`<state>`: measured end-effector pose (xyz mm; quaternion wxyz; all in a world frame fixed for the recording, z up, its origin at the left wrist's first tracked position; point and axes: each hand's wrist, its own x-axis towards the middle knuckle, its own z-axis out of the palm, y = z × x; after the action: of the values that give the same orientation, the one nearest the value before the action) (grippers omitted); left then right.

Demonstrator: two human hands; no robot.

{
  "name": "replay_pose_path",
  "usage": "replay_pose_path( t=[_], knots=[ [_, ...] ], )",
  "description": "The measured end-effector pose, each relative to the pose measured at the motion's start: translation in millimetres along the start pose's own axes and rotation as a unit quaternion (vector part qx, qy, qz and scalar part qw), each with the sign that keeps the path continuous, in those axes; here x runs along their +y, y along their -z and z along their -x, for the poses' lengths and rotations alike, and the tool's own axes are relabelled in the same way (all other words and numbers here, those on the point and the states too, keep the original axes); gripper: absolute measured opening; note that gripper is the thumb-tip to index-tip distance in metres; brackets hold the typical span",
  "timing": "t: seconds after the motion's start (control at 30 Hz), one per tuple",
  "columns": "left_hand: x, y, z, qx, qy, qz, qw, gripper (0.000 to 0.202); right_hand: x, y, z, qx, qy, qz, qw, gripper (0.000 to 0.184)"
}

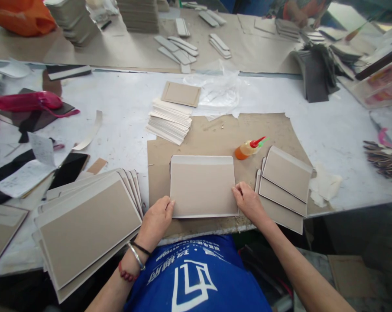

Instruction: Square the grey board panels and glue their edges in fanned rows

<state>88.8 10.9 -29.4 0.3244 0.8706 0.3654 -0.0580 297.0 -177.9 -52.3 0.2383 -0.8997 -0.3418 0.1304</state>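
A tan cardboard panel with a pale border (202,185) lies flat on a brown paper mat (221,134) at the table's near edge. My left hand (158,216) presses its lower left corner with curled fingers. My right hand (247,201) pinches its lower right edge. A fanned stack of larger tan panels (88,225) lies just left of my left hand. Several smaller panels (285,186) are piled to the right of my right hand. An orange glue bottle with a red nozzle (249,147) lies on the mat behind the panel.
A pile of white sheets topped by a tan card (171,117) sits behind the mat, beside crumpled clear plastic (218,89). Black and pink items (30,104) lie at the left. Another person's hand (296,15) works at the far table with grey strips (179,45).
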Motion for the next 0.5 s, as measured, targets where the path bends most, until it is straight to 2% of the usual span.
replay_pose_path(
  t=[0.27,0.5],
  knots=[
    [-1.6,-2.1,0.8,-0.008,-0.011,-0.032,0.999,0.025,1.1,2.5,0.3,-0.012,0.012,0.007,1.000,0.015],
    [-3.0,-3.7,0.0,-0.007,-0.011,-0.042,0.999,0.023,0.1,0.8,1.6,0.003,0.037,0.036,0.999,0.016]
  ],
)
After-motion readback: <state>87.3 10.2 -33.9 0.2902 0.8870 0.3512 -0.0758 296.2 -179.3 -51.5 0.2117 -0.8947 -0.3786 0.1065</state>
